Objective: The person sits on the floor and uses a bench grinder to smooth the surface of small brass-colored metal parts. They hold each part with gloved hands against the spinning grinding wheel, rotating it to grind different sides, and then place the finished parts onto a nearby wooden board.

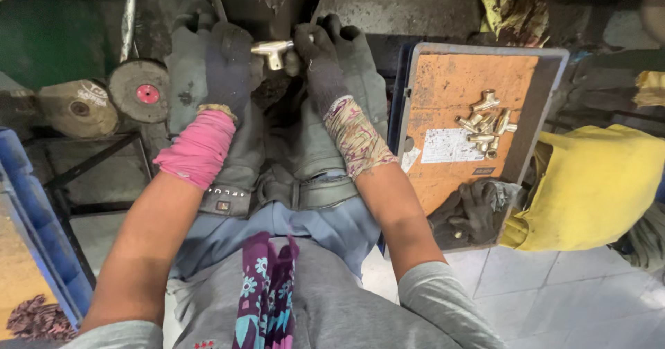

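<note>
Both gloved hands, left hand (225, 65) and right hand (320, 61), held one brass fitting (273, 49) between them. More brass fittings (483, 124) lay on an orange tray (443, 79) at the right.

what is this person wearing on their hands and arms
Both hands wear dark grey, grimy knit gloves. The left hand has a pink cloth wrapped round the wrist below a frayed yellowish glove cuff. The right hand has a patterned cloth, pale with reddish and green flecks, wrapped round its wrist. Forearms are bare; grey sleeves are pushed up near the elbows.
</note>
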